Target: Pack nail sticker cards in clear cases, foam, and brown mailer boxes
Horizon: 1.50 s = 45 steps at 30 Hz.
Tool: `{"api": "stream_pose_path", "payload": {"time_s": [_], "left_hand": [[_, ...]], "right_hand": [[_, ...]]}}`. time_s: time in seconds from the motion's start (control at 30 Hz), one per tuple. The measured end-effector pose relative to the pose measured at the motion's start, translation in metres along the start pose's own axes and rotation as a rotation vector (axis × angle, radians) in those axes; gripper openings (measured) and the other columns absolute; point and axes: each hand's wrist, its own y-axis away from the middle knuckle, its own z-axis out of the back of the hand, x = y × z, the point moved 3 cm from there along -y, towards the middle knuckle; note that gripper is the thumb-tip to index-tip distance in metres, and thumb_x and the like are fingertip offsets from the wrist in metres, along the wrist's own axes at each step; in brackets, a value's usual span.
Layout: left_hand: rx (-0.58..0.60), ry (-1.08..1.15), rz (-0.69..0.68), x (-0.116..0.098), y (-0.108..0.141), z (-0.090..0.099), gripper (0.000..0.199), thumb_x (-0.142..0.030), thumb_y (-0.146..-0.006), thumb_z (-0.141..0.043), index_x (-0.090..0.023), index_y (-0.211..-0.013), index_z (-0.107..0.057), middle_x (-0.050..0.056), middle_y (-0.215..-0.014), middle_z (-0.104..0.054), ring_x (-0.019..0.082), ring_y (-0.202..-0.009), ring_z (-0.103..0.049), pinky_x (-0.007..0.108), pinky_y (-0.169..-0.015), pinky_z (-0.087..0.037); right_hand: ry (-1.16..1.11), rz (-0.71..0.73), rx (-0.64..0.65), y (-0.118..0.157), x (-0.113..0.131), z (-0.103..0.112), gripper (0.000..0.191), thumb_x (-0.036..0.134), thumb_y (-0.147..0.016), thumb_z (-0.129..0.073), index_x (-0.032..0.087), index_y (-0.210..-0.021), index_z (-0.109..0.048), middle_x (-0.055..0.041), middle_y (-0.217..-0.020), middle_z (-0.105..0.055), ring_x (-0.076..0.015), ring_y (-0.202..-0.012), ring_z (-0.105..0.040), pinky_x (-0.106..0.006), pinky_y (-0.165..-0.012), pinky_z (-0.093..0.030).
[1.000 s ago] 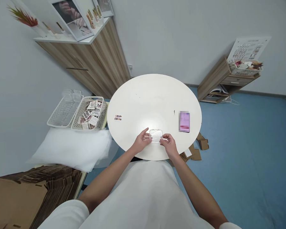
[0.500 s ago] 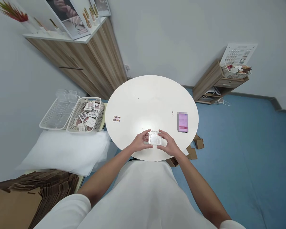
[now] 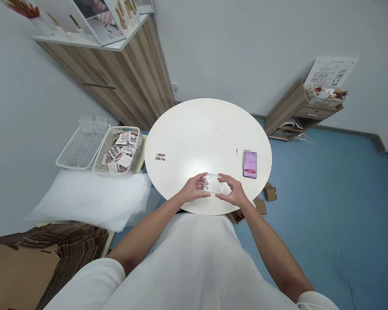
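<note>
A small clear plastic box (image 3: 213, 184) is held between my two hands over the near part of the round white table (image 3: 207, 125). My left hand (image 3: 195, 187) grips its left end, thumb at the near edge and fingers at the far edge. On the other end, my right hand (image 3: 233, 190) holds it in the same way, with fingers curved round the right side. Whether anything lies inside the box I cannot tell. Left on the table lies a small card with rows of coloured dots (image 3: 160, 157). A phone with a blurred pink screen (image 3: 250, 164) lies at the right.
Left of the table stand a basket of printed cards (image 3: 141, 150) and a basket of clear plastic boxes (image 3: 67, 162). White sheets (image 3: 93, 196) and stacked flat cardboard (image 3: 19, 271) are nearer me. A wooden cabinet (image 3: 142, 64) and a small shelf (image 3: 286, 103) stand along the wall.
The view has shifted slightly. Both hands still hold the clear box, which appears a little more tilted and shows less glare.
</note>
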Motion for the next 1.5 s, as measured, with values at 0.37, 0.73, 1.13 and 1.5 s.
{"api": "stream_pose_path", "payload": {"time_s": [0.37,0.73,1.13,1.5], "left_hand": [[0.025,0.056,0.018,0.024,0.004,-0.010,0.079,-0.021,-0.059,-0.074,-0.026,-0.128,-0.037,0.004,-0.096,-0.049,0.011,-0.076,-0.056,0.036,-0.076,-0.050],[-0.062,-0.035,-0.022,0.044,0.007,-0.007,0.084,-0.022,-0.065,-0.069,-0.032,-0.135,-0.022,0.003,-0.099,-0.048,0.009,-0.076,-0.056,0.033,-0.074,-0.050],[-0.087,0.045,0.104,0.085,0.007,-0.010,0.083,-0.021,-0.064,-0.068,-0.028,-0.135,-0.024,0.003,-0.099,-0.046,0.009,-0.075,-0.054,0.035,-0.076,-0.049],[-0.115,-0.553,0.223,0.113,-0.006,0.002,0.077,-0.024,-0.067,-0.064,-0.023,-0.134,-0.026,0.003,-0.093,-0.044,0.014,-0.075,-0.046,0.033,-0.075,-0.044]], "right_hand": [[-0.321,-0.284,0.019,-0.013,-0.016,0.008,0.038,0.043,-0.065,-0.065,0.018,-0.093,-0.061,-0.0060,-0.093,-0.063,-0.0165,-0.075,-0.061,-0.035,-0.075,-0.048],[-0.322,-0.446,-0.218,-0.020,-0.031,-0.017,0.052,0.044,-0.075,-0.052,0.020,-0.119,-0.044,-0.0016,-0.081,-0.061,-0.0122,-0.063,-0.060,-0.034,-0.072,-0.048],[-0.292,-0.568,-0.158,0.018,-0.065,-0.041,0.052,0.036,-0.069,-0.058,0.021,-0.117,-0.047,-0.0066,-0.108,-0.051,-0.0116,-0.073,-0.056,-0.032,-0.073,-0.047],[-0.058,-0.599,-0.023,0.013,-0.097,-0.070,0.055,0.025,-0.067,-0.055,0.022,-0.121,-0.045,-0.0052,-0.105,-0.049,-0.0137,-0.082,-0.053,-0.031,-0.078,-0.047]]}}
